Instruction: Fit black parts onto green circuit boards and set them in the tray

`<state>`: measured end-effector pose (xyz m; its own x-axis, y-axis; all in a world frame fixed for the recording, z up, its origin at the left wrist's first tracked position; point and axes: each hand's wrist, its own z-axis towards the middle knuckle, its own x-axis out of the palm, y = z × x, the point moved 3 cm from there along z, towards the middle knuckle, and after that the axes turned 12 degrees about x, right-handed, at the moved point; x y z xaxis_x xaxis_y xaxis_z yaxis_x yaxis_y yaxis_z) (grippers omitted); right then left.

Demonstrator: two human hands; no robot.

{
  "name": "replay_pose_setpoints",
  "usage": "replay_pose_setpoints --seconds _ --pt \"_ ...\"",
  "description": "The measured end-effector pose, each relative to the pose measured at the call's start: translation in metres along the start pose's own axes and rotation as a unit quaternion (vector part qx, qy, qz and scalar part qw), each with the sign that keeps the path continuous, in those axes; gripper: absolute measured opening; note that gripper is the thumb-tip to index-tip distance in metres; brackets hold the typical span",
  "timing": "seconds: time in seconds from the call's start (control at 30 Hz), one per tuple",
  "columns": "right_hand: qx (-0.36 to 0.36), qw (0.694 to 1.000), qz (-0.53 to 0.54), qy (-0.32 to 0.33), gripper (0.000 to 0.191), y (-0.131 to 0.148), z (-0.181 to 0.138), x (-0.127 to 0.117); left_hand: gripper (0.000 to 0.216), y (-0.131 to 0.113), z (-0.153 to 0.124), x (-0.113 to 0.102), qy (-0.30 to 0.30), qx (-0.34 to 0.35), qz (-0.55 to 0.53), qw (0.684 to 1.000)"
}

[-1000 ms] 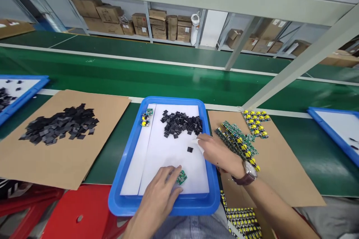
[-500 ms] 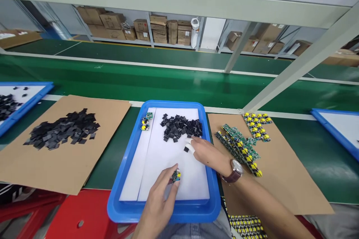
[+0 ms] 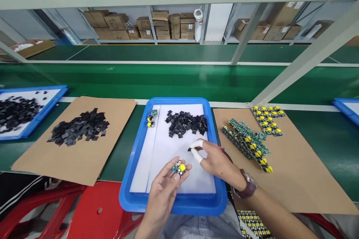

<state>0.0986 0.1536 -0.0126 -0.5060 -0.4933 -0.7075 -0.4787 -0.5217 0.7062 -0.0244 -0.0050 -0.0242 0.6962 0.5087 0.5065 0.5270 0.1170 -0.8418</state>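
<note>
My left hand [image 3: 168, 183] holds a small circuit board [image 3: 179, 168] with a yellow component on it, over the near part of a blue tray [image 3: 129, 170]. Just to the right, my right hand [image 3: 209, 157] pinches a small black piece [image 3: 189, 149] between thumb and forefinger, both wrapped in white covers. The piece is apart from the board. Beyond the hands, a pile of black pieces [image 3: 186, 122] lies on the tray's white sheet [image 3: 165, 149]. A few small boards [image 3: 150, 120] rest at the tray's far left.
Right of the tray, cardboard [image 3: 297, 179] bears stacked board strips [image 3: 248, 142] and yellow-topped boards [image 3: 267, 119]. More black pieces [image 3: 80, 127] are heaped on the left cardboard [image 3: 70, 168]. A white post [image 3: 303, 56] slants at right; a red stool [image 3: 94, 209] stands lower left.
My left hand has turned, so the board's yellow side faces up. My right hand has drawn back from the black pile with one piece, nearer the board. The camera view has shifted slightly.
</note>
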Motion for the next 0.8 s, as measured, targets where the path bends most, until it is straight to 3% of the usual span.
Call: replay_pose_setpoints --seconds 0.13,0.27,0.4,0.5,0.63,0.8 --pt "-0.043 0.976 0.205 -0.059 0.026 0.006 -0.032 -0.014 0.047 0.003 -0.002 0.000 0.009 0.005 0.015 1.000" --pt "-0.002 0.957 0.283 -0.056 0.028 0.003 -0.054 -0.012 0.047 0.011 -0.002 -0.004 0.024 0.028 0.133 0.990" --pt "0.069 0.930 0.357 -0.051 0.022 0.001 -0.066 0.002 0.047 0.014 -0.003 -0.004 0.037 0.132 0.332 0.933" --pt "0.087 0.914 0.393 -0.046 0.016 0.004 -0.068 0.012 0.043 0.013 -0.005 0.002 0.050 0.184 0.400 0.896" --pt "0.105 0.898 0.422 -0.066 0.015 0.003 -0.068 0.017 0.039 0.013 -0.005 0.006 0.061 0.187 0.362 0.911" --pt "0.106 0.900 0.416 -0.075 0.013 0.002 -0.070 0.020 0.034 0.011 -0.005 0.010 0.087 0.171 0.269 0.944"
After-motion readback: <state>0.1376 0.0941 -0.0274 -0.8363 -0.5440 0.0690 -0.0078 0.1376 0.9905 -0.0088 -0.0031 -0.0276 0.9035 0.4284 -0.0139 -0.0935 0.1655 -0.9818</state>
